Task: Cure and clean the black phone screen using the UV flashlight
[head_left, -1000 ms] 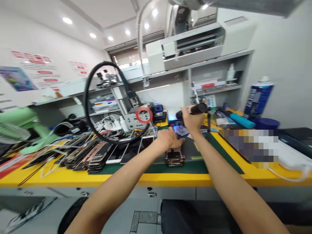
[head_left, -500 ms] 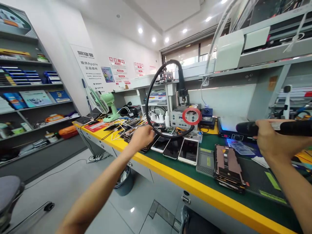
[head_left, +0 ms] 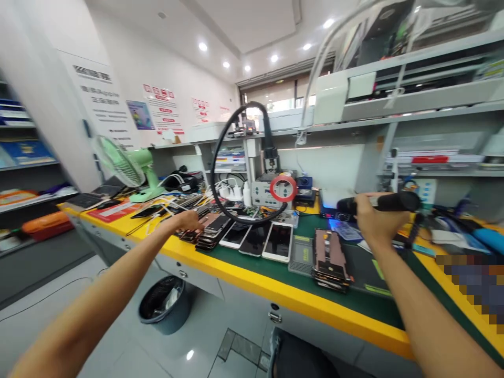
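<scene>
My left hand (head_left: 189, 221) is over the left part of the phone screen stacks (head_left: 212, 231) on the bench. Its fingers point down at the parts; the tips are blurred, and I cannot tell whether they grip anything. Closed around a thick black cylindrical tool (head_left: 397, 201), my right hand (head_left: 372, 218) is raised above the right side of the bench. The tool lies nearly level, its kind unclear. Between the hands lie a white-framed phone (head_left: 277, 241), a black one (head_left: 254, 239) and another white one (head_left: 235, 234). A pile of phone screens (head_left: 329, 257) sits below the tool.
A black hose loop (head_left: 214, 173) rises before a grey rework station (head_left: 263, 195) with a red tape roll (head_left: 283, 188). A green fan (head_left: 145, 170) stands at left. Below the yellow bench edge (head_left: 244, 269) are a bin (head_left: 165, 310) and a dark seat (head_left: 301, 357).
The view has swung right, so bench things sit further left. My left hand has moved leftward along the bench to the screen stacks. My right hand still holds the black tool.
</scene>
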`<state>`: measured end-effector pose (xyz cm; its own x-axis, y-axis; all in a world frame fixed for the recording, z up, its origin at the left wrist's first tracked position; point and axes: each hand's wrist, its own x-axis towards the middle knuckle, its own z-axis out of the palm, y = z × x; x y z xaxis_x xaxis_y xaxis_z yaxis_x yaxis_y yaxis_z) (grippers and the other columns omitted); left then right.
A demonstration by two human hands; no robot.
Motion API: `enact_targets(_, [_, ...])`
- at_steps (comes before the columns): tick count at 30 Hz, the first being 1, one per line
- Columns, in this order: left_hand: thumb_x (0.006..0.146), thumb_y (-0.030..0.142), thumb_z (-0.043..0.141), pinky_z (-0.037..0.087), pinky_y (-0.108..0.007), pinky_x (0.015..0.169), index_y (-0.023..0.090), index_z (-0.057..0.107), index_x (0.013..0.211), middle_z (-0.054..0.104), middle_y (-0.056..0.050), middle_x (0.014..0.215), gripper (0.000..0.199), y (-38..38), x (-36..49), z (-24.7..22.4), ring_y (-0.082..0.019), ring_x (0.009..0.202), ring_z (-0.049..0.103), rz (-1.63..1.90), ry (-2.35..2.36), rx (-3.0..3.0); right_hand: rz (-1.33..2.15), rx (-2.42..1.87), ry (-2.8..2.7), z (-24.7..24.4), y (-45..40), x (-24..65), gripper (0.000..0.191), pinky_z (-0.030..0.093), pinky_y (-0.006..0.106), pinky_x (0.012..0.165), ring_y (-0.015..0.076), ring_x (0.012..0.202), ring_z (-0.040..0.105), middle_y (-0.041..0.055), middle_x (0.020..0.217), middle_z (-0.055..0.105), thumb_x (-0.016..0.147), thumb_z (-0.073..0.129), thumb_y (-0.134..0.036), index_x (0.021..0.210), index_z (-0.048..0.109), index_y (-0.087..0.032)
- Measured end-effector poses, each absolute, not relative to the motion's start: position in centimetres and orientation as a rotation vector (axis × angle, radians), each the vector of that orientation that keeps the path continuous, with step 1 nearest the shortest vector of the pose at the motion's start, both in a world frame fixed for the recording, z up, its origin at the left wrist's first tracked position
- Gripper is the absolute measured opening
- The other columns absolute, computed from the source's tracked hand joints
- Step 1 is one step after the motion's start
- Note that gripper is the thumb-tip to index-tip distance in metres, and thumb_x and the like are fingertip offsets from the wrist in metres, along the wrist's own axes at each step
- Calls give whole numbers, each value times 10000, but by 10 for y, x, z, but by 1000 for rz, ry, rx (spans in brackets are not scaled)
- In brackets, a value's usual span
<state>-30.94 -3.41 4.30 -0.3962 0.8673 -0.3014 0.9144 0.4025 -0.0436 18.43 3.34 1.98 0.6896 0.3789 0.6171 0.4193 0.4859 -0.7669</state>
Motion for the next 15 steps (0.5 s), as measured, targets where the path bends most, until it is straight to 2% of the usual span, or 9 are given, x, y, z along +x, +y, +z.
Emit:
enact_targets(6, [954, 399, 595, 566, -395, 831, 147, 609, 1206, 639, -84, 1162, 356, -17, -323, 34, -202, 978, 647, -369, 2393, 1449, -70, -1086, -928, 18, 33, 187, 165, 551, 344, 703, 242, 701, 674, 51, 709, 697, 685, 629, -324, 703, 707, -179])
enact_targets(15, [969, 432, 559, 562, -321, 720, 135, 617, 1125, 649, -65, 1036, 340, -13, -330, 29, -155, 843, 641, -277, 2449, 1396, -39, -1047, -969, 17, 32, 186, 63, 566, 400, 729, 256, 733, 678, 15, 722, 689, 733, 630, -328, 682, 635, -291])
